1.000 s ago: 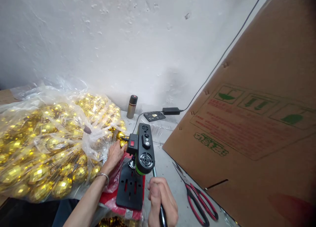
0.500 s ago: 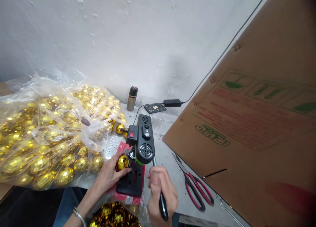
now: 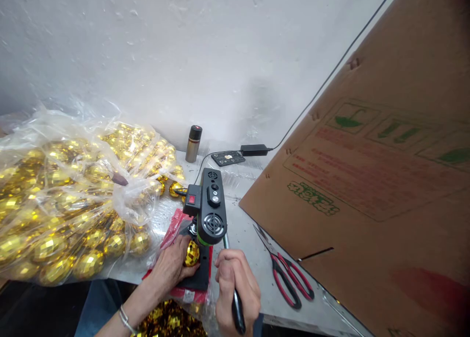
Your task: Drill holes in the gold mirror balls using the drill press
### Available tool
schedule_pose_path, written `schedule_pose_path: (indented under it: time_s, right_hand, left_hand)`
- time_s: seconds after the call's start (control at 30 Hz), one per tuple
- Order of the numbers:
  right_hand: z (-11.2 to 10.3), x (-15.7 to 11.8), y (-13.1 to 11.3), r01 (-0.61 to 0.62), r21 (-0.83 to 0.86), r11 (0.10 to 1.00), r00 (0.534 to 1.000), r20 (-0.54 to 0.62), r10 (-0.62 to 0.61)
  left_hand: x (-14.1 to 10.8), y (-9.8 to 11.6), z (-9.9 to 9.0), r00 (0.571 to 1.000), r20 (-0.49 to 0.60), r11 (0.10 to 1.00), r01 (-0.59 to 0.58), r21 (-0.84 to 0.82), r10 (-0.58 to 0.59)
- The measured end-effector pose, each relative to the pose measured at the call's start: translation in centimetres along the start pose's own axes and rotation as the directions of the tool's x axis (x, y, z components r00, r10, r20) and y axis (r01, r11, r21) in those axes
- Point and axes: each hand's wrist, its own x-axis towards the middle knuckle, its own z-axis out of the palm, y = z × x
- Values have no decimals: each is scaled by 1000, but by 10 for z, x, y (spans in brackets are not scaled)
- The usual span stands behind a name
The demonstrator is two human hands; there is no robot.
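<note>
My left hand (image 3: 176, 265) holds a gold mirrored ball (image 3: 192, 254) between thumb and fingers, over the black base plate (image 3: 199, 277) of a small black press-like machine (image 3: 213, 207). The ball sits just in front of and below the machine's head, whose lower rim shows green. Whether ball and head touch is hidden. My right hand (image 3: 238, 290) is wrapped around the black handle (image 3: 238, 312) of a lever, whose metal rod runs up to the machine's right side. Red plastic (image 3: 176, 232) lies under the base.
A clear bag of gold balls (image 3: 84, 205) fills the left. Scissors (image 3: 284, 268) lie right of the lever, against a large cardboard box (image 3: 348, 170). Behind stand a dark-capped bottle (image 3: 193, 144), a phone-like black slab (image 3: 227, 158) and a power adapter (image 3: 254, 150). More gold balls (image 3: 172, 320) lie below the edge.
My left hand has moved right with the gold ball, bringing it closer under the machine's head. My right hand keeps its grip on the lever handle. The view has shifted slightly.
</note>
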Motion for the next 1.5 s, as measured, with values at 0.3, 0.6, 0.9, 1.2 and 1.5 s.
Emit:
schedule_pose_path:
  time_s: [0.3, 0.6, 0.9, 1.2, 1.5]
  right_hand:
    - [0, 2, -7, -55, 15, 998, 998, -5, 55]
    - [2, 1, -16, -139, 49, 989, 989, -36, 141]
    - [3, 1, -16, -152, 63, 986, 986, -52, 156]
    - [3, 2, -19, -187, 58, 981, 980, -55, 190]
    - [7, 0, -26, -248, 37, 968, 964, -92, 250]
  left_hand:
    - [9, 8, -18, 996, 86, 994, -39, 101, 31]
    - [-4, -1, 4, 989, -90, 993, -119, 10, 120]
    - [-4, 27, -12, 998, 58, 997, 8, 80, -12]
    - [-3, 11, 12, 996, -61, 997, -69, -17, 67]
    - [-1, 7, 19, 997, -79, 995, -11, -96, 3]
